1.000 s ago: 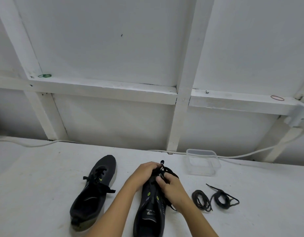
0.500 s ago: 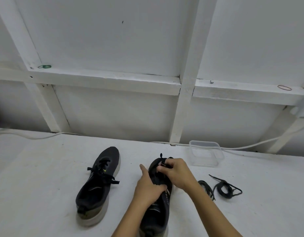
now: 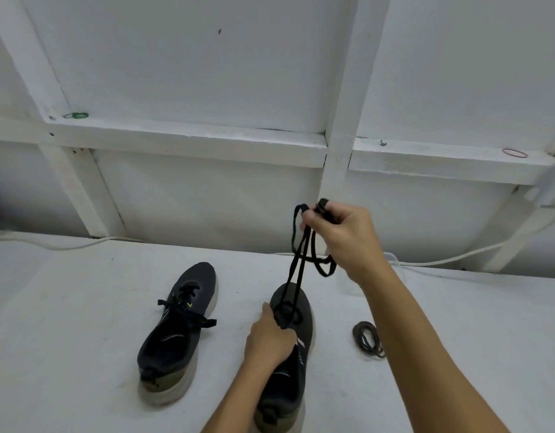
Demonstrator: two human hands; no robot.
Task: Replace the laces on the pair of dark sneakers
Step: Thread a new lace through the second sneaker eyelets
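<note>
Two dark sneakers lie on the white table. The left sneaker (image 3: 179,326) still has its black lace tied. My left hand (image 3: 270,339) grips the right sneaker (image 3: 296,364) across its tongue area. High above that shoe, my right hand (image 3: 342,232) pinches a black lace (image 3: 296,260). The lace runs down taut to the shoe's front eyelets, with a loop hanging below my fingers. A coiled spare lace (image 3: 368,339) lies on the table to the right, partly hidden by my right forearm.
A white cable (image 3: 51,243) runs along the table's back edge below a white framed wall. A clear plastic container (image 3: 395,260) is mostly hidden behind my right wrist. A green rubber band (image 3: 76,115) and a red one (image 3: 515,152) lie on the wall ledge.
My right hand has risen from the shoe, pulling the black lace up and out of the upper eyelets. My left hand has stayed on the right sneaker.
</note>
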